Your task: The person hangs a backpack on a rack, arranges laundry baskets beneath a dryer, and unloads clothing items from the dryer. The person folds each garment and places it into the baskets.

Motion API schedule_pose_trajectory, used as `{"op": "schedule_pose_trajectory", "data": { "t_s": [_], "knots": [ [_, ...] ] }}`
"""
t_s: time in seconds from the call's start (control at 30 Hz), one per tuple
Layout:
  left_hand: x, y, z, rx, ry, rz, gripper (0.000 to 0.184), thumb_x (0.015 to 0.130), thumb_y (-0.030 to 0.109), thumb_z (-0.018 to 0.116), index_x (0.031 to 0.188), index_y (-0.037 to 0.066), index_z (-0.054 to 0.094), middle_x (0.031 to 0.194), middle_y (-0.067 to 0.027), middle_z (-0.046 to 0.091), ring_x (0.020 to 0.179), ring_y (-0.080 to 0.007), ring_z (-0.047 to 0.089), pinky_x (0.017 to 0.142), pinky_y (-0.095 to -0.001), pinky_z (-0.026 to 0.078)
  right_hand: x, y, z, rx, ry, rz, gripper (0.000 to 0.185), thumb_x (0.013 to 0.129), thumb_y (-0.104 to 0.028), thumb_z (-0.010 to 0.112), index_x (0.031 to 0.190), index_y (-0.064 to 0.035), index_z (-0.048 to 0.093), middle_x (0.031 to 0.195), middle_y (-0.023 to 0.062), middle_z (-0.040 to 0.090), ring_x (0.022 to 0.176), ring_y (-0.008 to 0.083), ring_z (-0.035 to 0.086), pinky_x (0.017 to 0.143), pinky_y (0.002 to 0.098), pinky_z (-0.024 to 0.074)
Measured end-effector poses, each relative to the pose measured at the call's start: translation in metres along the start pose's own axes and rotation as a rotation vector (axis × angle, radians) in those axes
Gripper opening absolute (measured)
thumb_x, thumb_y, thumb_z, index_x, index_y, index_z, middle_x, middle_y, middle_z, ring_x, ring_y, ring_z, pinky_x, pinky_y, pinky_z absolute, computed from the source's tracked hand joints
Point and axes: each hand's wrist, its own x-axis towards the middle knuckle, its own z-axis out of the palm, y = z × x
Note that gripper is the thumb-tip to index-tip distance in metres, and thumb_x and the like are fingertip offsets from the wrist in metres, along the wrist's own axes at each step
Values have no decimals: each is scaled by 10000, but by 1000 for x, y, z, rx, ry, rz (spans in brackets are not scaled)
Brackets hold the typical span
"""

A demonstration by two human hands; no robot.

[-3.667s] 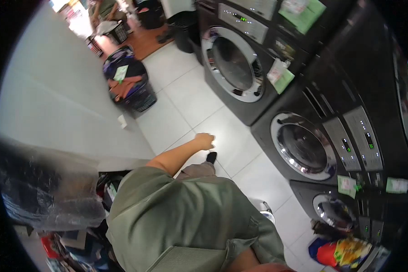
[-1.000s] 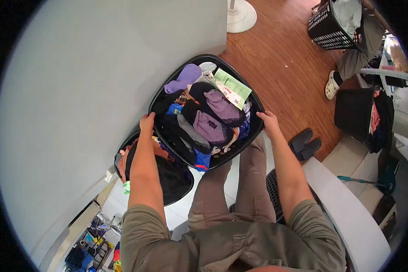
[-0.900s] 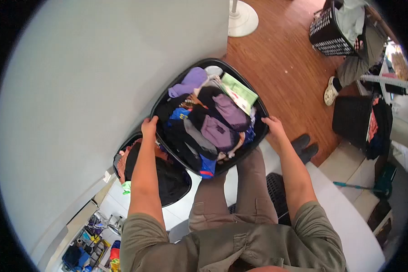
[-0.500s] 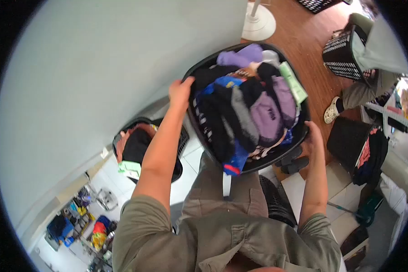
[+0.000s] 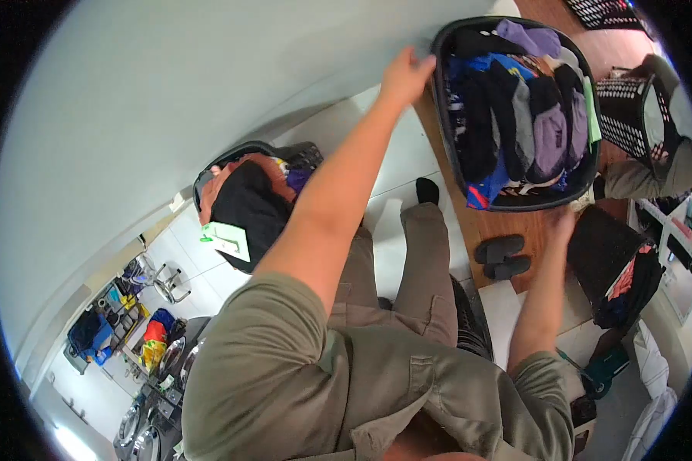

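Observation:
A black laundry basket (image 5: 440, 115) full of clothes is held out at arm's length, at the upper right. Several black, grey and purple socks (image 5: 550, 138) lie on top, with a purple rolled cloth (image 5: 529, 37) at the far end and a pale green paper tag (image 5: 593, 111) at the right side. My left hand (image 5: 407, 77) grips the basket's left rim. At its near lower edge, my right hand (image 5: 561, 221) supports the basket, its fingers partly hidden underneath.
Another clothes-filled basket (image 5: 304, 156) with a green tag (image 5: 227, 240) stands by the wall. Dark slippers (image 5: 504, 257) lie on the wooden floor. To the right are a dark bin of clothes (image 5: 603, 238) and a person's leg (image 5: 646, 180) beside a perforated basket (image 5: 623, 115).
Both hands have carried the laundry basket forward and to the right, away from my body. My left arm is stretched further out. The slippers and my foot now show more fully.

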Motion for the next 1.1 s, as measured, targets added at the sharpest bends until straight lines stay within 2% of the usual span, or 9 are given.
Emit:
{"op": "schedule_pose_trajectory", "data": {
  "t_s": [0.07, 0.2, 0.3, 0.33, 0.4, 0.47, 0.67, 0.87, 1.1],
  "knots": [
    [-104, 21, -73, 188, 215, 328, 346, 743, 235, 611, 1023, 45, 540, 971, -158, 573, 878, -314, 557, 763, -360, 437, -49, 100, -41, -260, 533, 278, 244, 810, -218, 464, 957, -38, 540, 889, 99, 572, 789, 255, 552, 652, 385, 459],
    [-256, -59, -254, 703, 584, 203, 270, 725, 47, 492, 990, 8, 527, 935, -159, 558, 827, -299, 556, 741, -363, 438, -219, 283, 75, -1053, -209, 542, 508, 689, -101, 585, 1156, -14, 404, 1019, 131, 534, 934, 232, 514, 773, 344, 424],
    [-359, -218, -406, 640, 1016, -538, 382, 865, 190, 343, 1153, -59, 372, 1127, -236, 429, 937, -319, 497, 836, -381, 391, -285, 384, 158, -867, -513, 829, 917, 571, -54, 693, 1316, -88, 159, 1294, 150, 311, 1159, 294, 334, 918, 352, 330],
    [-380, -272, -445, -118, 1116, -641, 519, 869, 381, 315, 1226, 5, 329, 1213, -211, 381, 1003, -298, 464, 864, -442, 352, -298, 449, 143, -806, -564, 750, 895, 571, -17, 682, 1309, -80, 180, 1275, 129, 342, 1154, 267, 343, 933, 350, 311],
    [-401, -315, -465, -211, 902, -1268, 641, 815, 566, 294, 1253, 100, 338, 1255, -157, 371, 1092, -266, 401, 875, -525, 283, -318, 477, 163, -684, -539, 564, 575, 608, -108, 649, 1146, -53, 455, 1060, 156, 543, 1005, 280, 506, 831, 327, 403],
    [-398, -344, -456, -651, 655, -1289, 745, 689, 729, 267, 1251, 248, 361, 1278, -74, 387, 1198, -299, 277, 863, -620, 158, -317, 507, 148, -929, -315, 353, 342, 628, -97, 613, 961, -38, 565, 842, 142, 609, 798, 298, 586, 733, 342, 448],
    [-405, -341, -429, -608, 432, -1341, 406, 763, 483, 455, 1023, 176, 512, 924, -67, 524, 862, -282, 435, 720, -545, 381, -279, 441, 167, -992, -259, 519, 261, 675, -124, 553, 908, -6, 565, 691, 121, 585, 546, 224, 580, 441, 309, 470],
    [-395, -297, -355, -580, 116, -1101, 318, 836, 320, 416, 1094, 134, 389, 990, -83, 489, 807, -255, 535, 610, -407, 474, -215, 349, 148, -1099, -157, 426, 361, 699, -145, 530, 1030, -2, 525, 844, 155, 582, 728, 247, 594, 482, 337, 502],
    [-326, -242, -252, -676, -148, -819, 364, 833, 213, 446, 1150, 120, 291, 1108, -111, 413, 925, -301, 477, 683, -425, 454, -188, 225, 114, -625, -39, 138, 507, 781, -213, 487, 1253, -75, 362, 1189, 142, 451, 1102, 253, 396, 881, 401, 327]
  ]
}}
